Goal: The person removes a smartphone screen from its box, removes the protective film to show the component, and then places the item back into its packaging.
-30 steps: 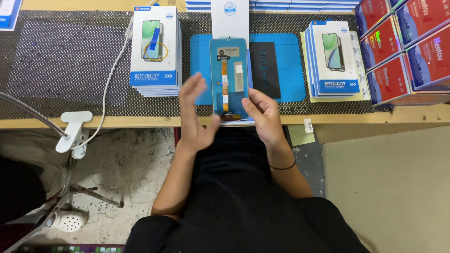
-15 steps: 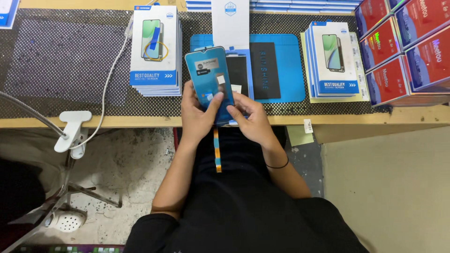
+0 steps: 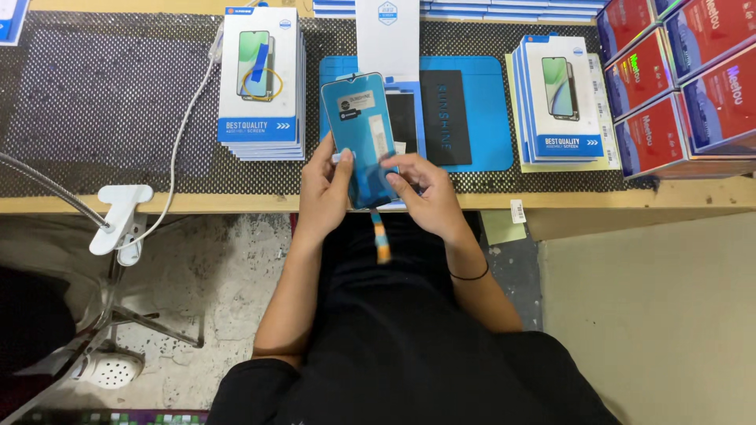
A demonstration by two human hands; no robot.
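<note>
Both hands hold a blue-filmed phone screen panel (image 3: 360, 134) upright above the table's front edge. My left hand (image 3: 323, 189) grips its left side, thumb on the face. My right hand (image 3: 425, 197) holds the lower right corner, fingers on the film. An orange and blue flex ribbon (image 3: 381, 236) hangs from the panel's bottom over my lap. A blue work mat (image 3: 480, 110) lies behind it with a black pad (image 3: 445, 118) on it.
Stacks of white screen boxes stand at left (image 3: 261, 86) and right (image 3: 563, 98) of the mat. Red boxes (image 3: 685, 79) fill the far right. A white clamp (image 3: 118, 216) with a cable and gooseneck sits on the table edge at left. Black mesh (image 3: 102, 102) covers the table.
The panel lay on the mat a second ago; both hands have picked it up and turned it over, and it now stands more upright with the ribbon dangling.
</note>
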